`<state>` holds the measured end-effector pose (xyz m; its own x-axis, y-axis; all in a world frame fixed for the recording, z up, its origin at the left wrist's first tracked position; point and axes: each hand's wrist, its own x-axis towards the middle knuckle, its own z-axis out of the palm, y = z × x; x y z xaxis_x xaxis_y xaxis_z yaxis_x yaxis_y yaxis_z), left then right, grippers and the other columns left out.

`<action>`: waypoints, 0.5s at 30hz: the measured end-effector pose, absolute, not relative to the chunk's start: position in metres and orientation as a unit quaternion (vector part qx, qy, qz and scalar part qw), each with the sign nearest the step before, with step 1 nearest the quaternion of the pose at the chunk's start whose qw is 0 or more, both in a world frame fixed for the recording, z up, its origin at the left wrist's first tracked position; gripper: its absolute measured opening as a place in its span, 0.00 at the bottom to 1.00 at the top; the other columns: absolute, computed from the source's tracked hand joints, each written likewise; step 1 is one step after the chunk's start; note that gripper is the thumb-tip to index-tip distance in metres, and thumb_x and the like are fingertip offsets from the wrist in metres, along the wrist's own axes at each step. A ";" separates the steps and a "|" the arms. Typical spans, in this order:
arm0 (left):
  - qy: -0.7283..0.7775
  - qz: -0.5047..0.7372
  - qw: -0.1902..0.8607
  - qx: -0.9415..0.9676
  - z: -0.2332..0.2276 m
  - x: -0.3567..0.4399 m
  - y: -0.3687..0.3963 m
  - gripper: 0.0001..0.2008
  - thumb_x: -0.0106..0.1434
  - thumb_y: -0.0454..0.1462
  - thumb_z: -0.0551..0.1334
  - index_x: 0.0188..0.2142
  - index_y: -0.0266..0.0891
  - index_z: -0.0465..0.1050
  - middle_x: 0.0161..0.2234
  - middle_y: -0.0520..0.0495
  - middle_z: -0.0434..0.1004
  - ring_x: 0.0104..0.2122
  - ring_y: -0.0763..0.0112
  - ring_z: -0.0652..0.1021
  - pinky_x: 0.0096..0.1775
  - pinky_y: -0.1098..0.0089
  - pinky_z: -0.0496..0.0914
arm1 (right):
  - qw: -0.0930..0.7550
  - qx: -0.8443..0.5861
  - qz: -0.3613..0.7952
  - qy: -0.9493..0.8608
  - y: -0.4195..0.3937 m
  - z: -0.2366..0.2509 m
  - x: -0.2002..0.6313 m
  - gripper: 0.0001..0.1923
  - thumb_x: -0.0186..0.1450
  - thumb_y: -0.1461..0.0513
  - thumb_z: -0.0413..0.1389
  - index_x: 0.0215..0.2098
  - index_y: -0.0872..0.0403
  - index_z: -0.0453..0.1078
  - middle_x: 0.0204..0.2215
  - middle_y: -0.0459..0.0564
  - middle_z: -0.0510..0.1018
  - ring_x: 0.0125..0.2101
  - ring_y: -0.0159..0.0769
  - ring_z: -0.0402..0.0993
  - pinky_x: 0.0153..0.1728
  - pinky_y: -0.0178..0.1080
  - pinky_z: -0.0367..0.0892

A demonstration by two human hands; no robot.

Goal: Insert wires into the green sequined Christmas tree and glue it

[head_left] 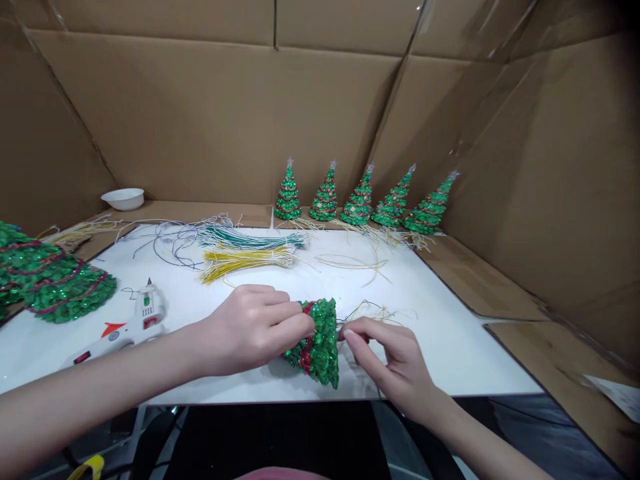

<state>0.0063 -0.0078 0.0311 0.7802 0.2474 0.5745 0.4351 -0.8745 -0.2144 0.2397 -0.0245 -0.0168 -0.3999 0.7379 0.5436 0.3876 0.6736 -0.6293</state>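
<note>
A small green tinsel Christmas tree (326, 343) with red garland lies on its side near the table's front edge, its wide base toward the right. My left hand (255, 327) is closed around its upper part, hiding the tip. At the base, the thumb and forefinger of my right hand (387, 357) pinch thin wires that come out of the tree. Loose pale and dark wire ends (373, 310) spread on the white table just behind my right hand.
A glue gun (127, 331) lies at left beside larger green trees (65, 283). Yellow wire bundle (250, 260) and green wire bundle (255, 238) lie mid-table. Several small finished-looking trees (326, 197) stand along the back cardboard wall (200, 120). A white bowl (123, 199) sits back left.
</note>
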 end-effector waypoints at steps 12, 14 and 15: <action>-0.171 -0.247 0.183 -0.936 0.036 0.009 -0.011 0.11 0.68 0.28 0.51 0.32 0.37 0.69 0.19 0.54 0.69 0.20 0.73 0.65 0.24 0.70 0.56 | 0.413 -0.389 0.351 -0.745 -0.029 -0.017 0.232 0.12 0.66 0.59 0.51 0.30 0.56 0.70 0.14 0.40 0.64 0.16 0.26 0.60 0.18 0.30 0.59; -0.173 -0.246 0.184 -0.936 0.035 0.010 -0.010 0.11 0.67 0.28 0.51 0.31 0.37 0.69 0.19 0.54 0.69 0.20 0.73 0.65 0.24 0.70 0.56 | 0.417 -0.388 0.356 -0.741 -0.032 -0.017 0.231 0.10 0.65 0.58 0.54 0.32 0.57 0.70 0.14 0.40 0.64 0.16 0.26 0.60 0.18 0.29 0.60; -0.172 -0.246 0.185 -0.936 0.035 0.011 -0.010 0.11 0.67 0.28 0.51 0.31 0.36 0.69 0.19 0.54 0.68 0.20 0.73 0.65 0.24 0.70 0.56 | 0.418 -0.389 0.350 -0.743 -0.033 -0.017 0.230 0.09 0.64 0.58 0.55 0.32 0.57 0.70 0.14 0.39 0.64 0.15 0.26 0.60 0.18 0.29 0.60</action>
